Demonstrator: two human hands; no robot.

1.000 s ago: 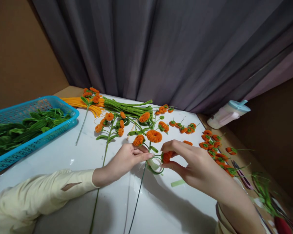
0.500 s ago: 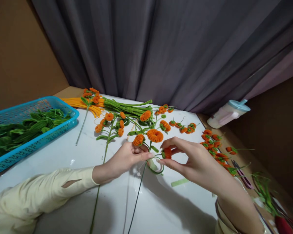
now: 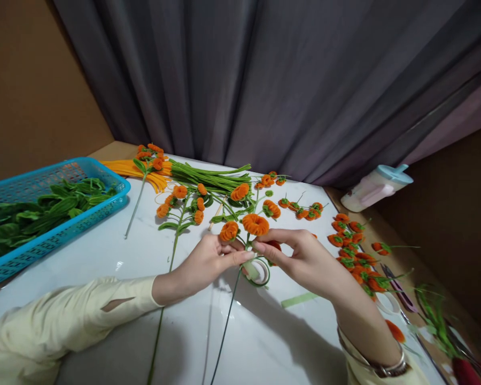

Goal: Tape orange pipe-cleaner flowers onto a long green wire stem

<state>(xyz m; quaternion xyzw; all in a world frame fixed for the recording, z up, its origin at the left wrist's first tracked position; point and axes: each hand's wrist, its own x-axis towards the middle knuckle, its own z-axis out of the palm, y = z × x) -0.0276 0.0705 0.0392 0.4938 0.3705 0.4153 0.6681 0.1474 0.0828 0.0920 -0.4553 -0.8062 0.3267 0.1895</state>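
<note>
My left hand (image 3: 214,254) pinches the main stem of an orange pipe-cleaner flower spray (image 3: 255,224) between thumb and fingers. Its dark thin stem runs down towards me. Just right of there, my right hand (image 3: 294,254) is closed, thumb and forefinger pressed together on a part of the same spray; whether that is a leaf or a side stem, I cannot tell. One orange bloom (image 3: 274,250) is partly hidden behind the right fingers. Below the hands shows a roll of pale green tape (image 3: 266,274), with a strip reaching up near my left thumb.
At left is a blue basket (image 3: 120,193) of green leaves. Behind lie green pipe cleaners (image 3: 208,179), yellow ones (image 3: 122,168) and a finished-looking spray (image 3: 180,214). Several loose orange blooms (image 3: 348,251), pliers (image 3: 401,291) and a lidded cup (image 3: 377,187) are at right.
My right hand has shifted slightly left and up, from gripping the lower orange bloom to pinching close beside the main stem. My left hand keeps its hold, almost unmoved.
</note>
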